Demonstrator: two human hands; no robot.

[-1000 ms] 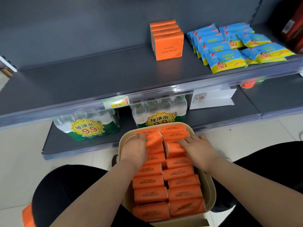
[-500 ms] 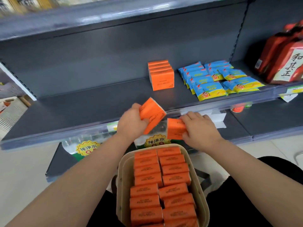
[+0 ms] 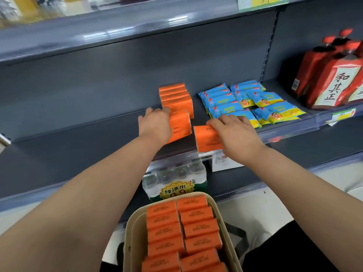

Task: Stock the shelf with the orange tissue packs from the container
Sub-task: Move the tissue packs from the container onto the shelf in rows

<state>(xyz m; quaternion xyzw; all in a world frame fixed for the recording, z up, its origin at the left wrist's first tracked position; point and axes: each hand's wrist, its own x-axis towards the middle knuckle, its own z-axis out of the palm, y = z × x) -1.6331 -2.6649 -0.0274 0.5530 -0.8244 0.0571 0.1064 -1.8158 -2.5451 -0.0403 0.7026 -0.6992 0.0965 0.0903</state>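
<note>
My left hand point(image 3: 155, 125) grips an orange tissue pack point(image 3: 179, 125) held upright just in front of the row of orange packs point(image 3: 174, 97) standing on the grey shelf point(image 3: 88, 138). My right hand point(image 3: 234, 132) holds a second orange tissue pack point(image 3: 206, 140) at the shelf's front edge, to the right of the first. The beige container point(image 3: 133, 232) sits low in view on my lap, filled with two columns of several orange packs point(image 3: 182, 232).
Blue and yellow snack packs point(image 3: 253, 103) lie on the shelf right of the orange row. Red bottle boxes point(image 3: 334, 79) stand at the far right. Shrink-wrapped water bottles point(image 3: 174, 179) sit on the lower shelf. The grey shelf surface stretches to the left.
Both hands lifted one orange pack each out of the container and carried them up and forward to the shelf. The camera tilted upward.
</note>
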